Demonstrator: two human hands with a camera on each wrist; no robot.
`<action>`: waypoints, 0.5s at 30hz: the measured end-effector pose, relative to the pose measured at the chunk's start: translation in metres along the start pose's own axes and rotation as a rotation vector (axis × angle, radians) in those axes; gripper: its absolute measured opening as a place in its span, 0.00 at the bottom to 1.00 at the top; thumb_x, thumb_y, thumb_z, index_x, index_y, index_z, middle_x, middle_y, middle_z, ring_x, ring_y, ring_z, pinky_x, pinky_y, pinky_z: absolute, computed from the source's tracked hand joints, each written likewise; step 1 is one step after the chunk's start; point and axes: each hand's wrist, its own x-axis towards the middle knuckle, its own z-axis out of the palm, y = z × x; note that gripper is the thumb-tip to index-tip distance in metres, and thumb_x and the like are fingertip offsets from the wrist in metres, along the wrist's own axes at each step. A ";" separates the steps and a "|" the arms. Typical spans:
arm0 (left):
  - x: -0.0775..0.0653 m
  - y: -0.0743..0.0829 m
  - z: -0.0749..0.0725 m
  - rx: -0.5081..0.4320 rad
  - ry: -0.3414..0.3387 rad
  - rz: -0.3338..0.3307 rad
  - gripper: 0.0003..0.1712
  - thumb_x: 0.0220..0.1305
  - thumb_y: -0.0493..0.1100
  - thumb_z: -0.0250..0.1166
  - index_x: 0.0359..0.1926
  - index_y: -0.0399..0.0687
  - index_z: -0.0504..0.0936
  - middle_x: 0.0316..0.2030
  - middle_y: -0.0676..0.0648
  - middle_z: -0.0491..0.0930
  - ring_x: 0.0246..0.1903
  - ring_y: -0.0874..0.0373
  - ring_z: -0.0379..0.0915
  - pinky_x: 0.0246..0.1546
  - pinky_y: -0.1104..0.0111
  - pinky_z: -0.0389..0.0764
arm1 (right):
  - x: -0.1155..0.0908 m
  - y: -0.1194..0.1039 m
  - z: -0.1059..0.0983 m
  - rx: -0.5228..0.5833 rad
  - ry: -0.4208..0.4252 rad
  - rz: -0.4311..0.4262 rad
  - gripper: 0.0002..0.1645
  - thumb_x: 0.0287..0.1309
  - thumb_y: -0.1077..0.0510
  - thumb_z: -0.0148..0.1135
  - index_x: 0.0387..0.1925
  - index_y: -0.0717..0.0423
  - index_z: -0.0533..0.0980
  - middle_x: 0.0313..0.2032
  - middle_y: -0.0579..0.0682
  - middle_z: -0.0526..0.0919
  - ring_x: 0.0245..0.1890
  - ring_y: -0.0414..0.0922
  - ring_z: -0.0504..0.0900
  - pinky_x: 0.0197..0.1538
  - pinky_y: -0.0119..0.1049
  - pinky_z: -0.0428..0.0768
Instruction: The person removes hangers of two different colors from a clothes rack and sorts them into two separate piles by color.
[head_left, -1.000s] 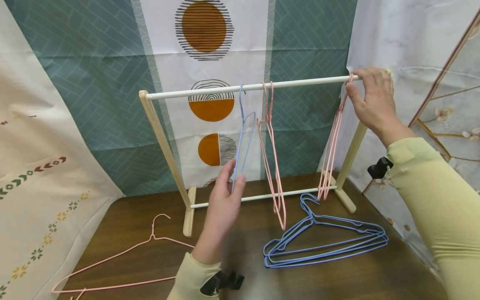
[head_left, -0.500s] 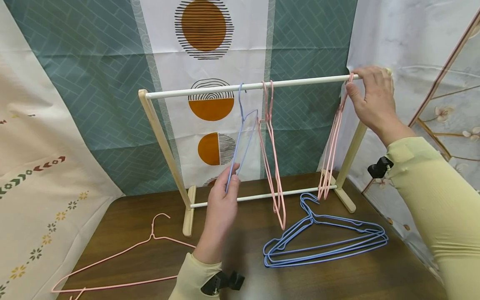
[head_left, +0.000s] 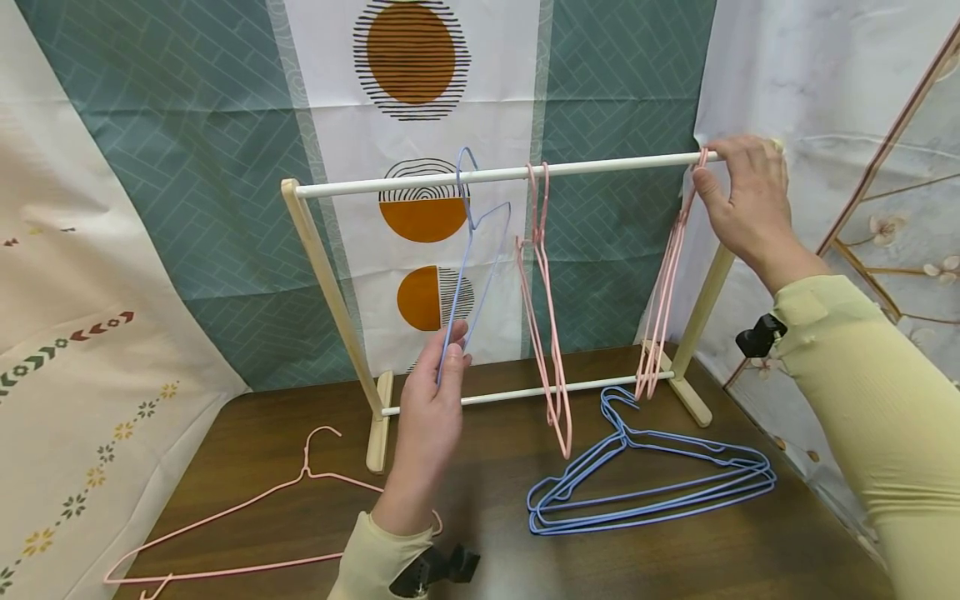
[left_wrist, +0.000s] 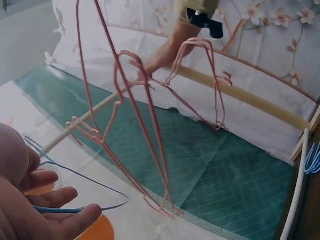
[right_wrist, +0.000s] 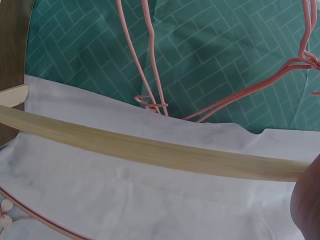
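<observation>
My left hand (head_left: 429, 408) pinches one side of a blue wire hanger (head_left: 471, 229) between thumb and fingers. The hanger's hook rises above the white top rod (head_left: 611, 163) of a small wooden clothes rack (head_left: 322, 275). In the left wrist view the blue wire (left_wrist: 65, 210) passes across the fingers. At the rack's right end my right hand (head_left: 753, 200) grips the top, its thumb beside the hooks of several pink hangers (head_left: 667, 287). Other pink hangers (head_left: 547, 283) hang mid-rod, to the right of the held one.
A stack of blue hangers (head_left: 652, 504) lies on the brown table (head_left: 495, 467) below the rack, at right. At front left lies a pink hanger (head_left: 225, 575), partly hidden by my left arm. A lower white rod (head_left: 502, 397) joins the rack's feet. Patterned cloth (head_left: 225, 208) hangs behind.
My left hand takes hold of the blue hanger lower down and moves left with it. Its hook, earlier resting on the rod, now rises above it. My right hand stays put.
</observation>
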 end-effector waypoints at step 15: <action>-0.017 0.003 -0.040 -0.032 0.008 0.082 0.21 0.90 0.38 0.51 0.74 0.36 0.77 0.67 0.41 0.83 0.69 0.48 0.79 0.67 0.62 0.80 | 0.000 -0.001 0.000 -0.002 0.000 -0.001 0.34 0.88 0.38 0.46 0.77 0.56 0.66 0.77 0.63 0.65 0.82 0.60 0.52 0.84 0.56 0.42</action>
